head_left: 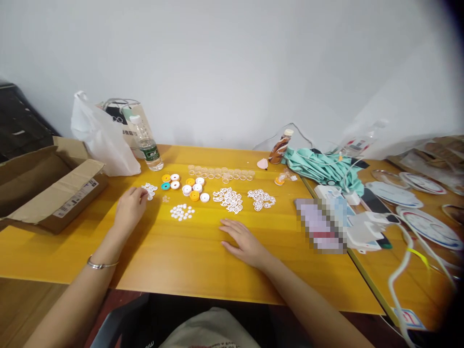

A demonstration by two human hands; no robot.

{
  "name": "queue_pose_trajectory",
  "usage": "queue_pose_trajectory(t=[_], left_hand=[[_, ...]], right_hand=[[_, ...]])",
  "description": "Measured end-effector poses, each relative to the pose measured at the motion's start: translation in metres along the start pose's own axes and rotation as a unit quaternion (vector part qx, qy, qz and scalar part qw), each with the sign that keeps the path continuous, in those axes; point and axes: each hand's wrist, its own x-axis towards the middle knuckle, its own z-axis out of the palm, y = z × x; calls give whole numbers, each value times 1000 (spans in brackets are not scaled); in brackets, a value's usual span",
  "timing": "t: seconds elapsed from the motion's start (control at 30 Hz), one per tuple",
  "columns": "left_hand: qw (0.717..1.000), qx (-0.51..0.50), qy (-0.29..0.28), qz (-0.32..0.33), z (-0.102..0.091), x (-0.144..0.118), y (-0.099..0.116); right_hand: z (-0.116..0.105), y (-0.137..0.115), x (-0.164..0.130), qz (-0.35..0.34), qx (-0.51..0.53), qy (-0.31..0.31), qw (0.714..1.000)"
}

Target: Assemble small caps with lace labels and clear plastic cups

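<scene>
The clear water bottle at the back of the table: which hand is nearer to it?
Left. The left hand lies just in front of the water bottle, by small white pieces. The right hand rests flat, well off to its right.

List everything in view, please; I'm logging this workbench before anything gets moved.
White small parts: several piles, table middle.
Round caps: about nine, white, orange, teal, behind the piles.
Clear rings: one row, farther back.
Water bottle: one, clear, back left.
Plastic bag: one, white, back left.
Cardboard box: one, brown, left edge.
Green cloth: one, right.
Left hand: at the leftmost white pile.
Right hand: flat on table.
</scene>
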Motion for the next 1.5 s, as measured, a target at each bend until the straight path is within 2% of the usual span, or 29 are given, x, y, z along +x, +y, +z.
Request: queue_pose_trajectory(t=[0.03,0.07,0.13,0.23,0.33,0.43,0.6,0.8,0.93,1.0,1.1,1.2,1.27,1.33,1.4,1.5], left_hand=[[998,-37,16,44,-3,-3,13],[991,-84,7,101,-6,-6,29],[966,-166,-41,195,-8,-15,67],[919,-181,-136,322,-3,-29,123],[896,-175,-193,360,10,-40,158],[890,-200,-213,349,24,-44,168],[888,-271,-200,312,34,-49,164],[892,-266,-194,311,36,-54,162],[895,-253,-189,315,30,-52,161],[905,-246,-165,305,23,-42,154],[937,-248,-79,235,14,-15,127],[980,-174,-5,100,14,14,84],[995,-100,-13,25,19,28,57],[998,-47,-32,-12,26,37,36],[998,-24,-61,-26,33,42,25],[994,-13,-105,-39,39,48,19]], right_hand=[[0,1,0,-1,6,0,1000],[0,3,0,0,11,2,1000],[1,7,-1,6,20,11,1000],[2,13,-2,19,32,41,998],[3,15,-3,29,40,64,997],[3,16,-3,26,40,68,997],[4,17,-1,11,35,72,997],[4,17,0,7,33,79,996],[4,17,-1,10,30,80,996],[4,16,-1,15,27,76,997],[3,16,-1,22,25,69,997],[2,15,-2,27,25,67,997],[1,15,-1,28,24,64,997],[0,14,-1,30,23,58,998],[-1,13,-1,32,24,54,998],[-1,12,-1,34,25,53,998]])
